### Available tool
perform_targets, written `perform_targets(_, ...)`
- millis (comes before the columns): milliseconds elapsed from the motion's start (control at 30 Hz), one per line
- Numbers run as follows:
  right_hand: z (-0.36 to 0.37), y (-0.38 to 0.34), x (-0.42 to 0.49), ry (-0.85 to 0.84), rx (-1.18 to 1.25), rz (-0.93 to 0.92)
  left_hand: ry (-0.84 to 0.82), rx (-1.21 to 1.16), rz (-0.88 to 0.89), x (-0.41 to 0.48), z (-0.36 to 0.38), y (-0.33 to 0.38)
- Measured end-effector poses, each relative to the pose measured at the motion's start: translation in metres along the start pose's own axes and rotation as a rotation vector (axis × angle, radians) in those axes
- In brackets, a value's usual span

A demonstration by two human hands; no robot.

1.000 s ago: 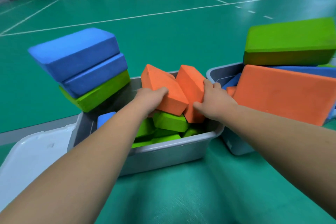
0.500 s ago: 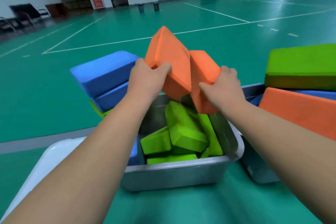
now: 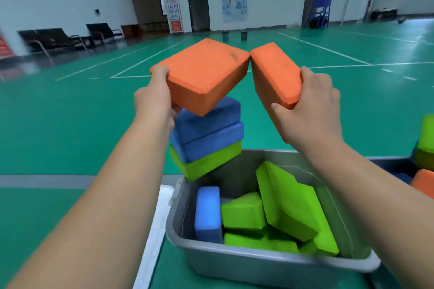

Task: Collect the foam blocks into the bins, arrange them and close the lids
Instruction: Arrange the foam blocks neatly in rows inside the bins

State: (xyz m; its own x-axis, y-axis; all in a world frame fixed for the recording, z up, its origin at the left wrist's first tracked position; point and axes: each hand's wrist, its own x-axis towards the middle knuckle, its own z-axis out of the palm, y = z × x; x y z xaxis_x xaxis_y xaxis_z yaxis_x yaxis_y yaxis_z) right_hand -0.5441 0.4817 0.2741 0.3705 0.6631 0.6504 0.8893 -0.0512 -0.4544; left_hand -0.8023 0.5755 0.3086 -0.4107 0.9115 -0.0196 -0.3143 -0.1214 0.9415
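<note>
My left hand [image 3: 156,98] grips an orange foam block [image 3: 202,73] by its left end, and my right hand [image 3: 310,110] grips a second orange block [image 3: 273,73]. Both blocks are raised high above the grey bin [image 3: 270,263], and their top corners touch. Inside the bin lie several green blocks [image 3: 286,199] and one light blue block [image 3: 207,211] standing on end. Two dark blue blocks [image 3: 211,129] stacked on a green block [image 3: 206,161] lean at the bin's far left corner.
A white lid [image 3: 155,230] lies flat to the left of the bin. At the right edge, a second bin [image 3: 397,162] holds green [image 3: 426,136] and orange [image 3: 422,183] blocks. Green sports-hall floor stretches ahead, with chairs [image 3: 58,37] along the far left wall.
Both hands have lifted the two orange blocks out of the bin and raised them well above it. The view has tilted up toward the hall.
</note>
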Motion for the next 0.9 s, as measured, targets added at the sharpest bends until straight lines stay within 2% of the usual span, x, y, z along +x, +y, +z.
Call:
perform_targets(233,0.022,-0.021,-0.001,-0.01,-0.007,-0.071,0.015,0.078,-0.076,0.065,-0.03,0.012)
perform_targets(433,0.037,-0.012,-0.014,-0.098,-0.155,-0.049,-0.077,0.498,-0.052,0.084,-0.028,-0.004)
perform_targets(567,0.043,-0.008,-0.02,-0.135,-0.186,-0.047,-0.091,0.546,-0.036,0.081,-0.03,-0.016)
perform_targets(700,0.045,-0.014,-0.018,-0.06,-0.146,-0.055,-0.119,0.546,-0.022,0.087,-0.033,-0.027)
perform_targets(800,0.038,-0.031,-0.007,0.052,-0.113,-0.129,-0.027,0.687,0.07,0.092,-0.032,-0.021)
perform_targets(900,0.034,-0.054,0.007,0.112,-0.084,-0.238,0.116,0.877,0.29,0.086,-0.031,-0.015)
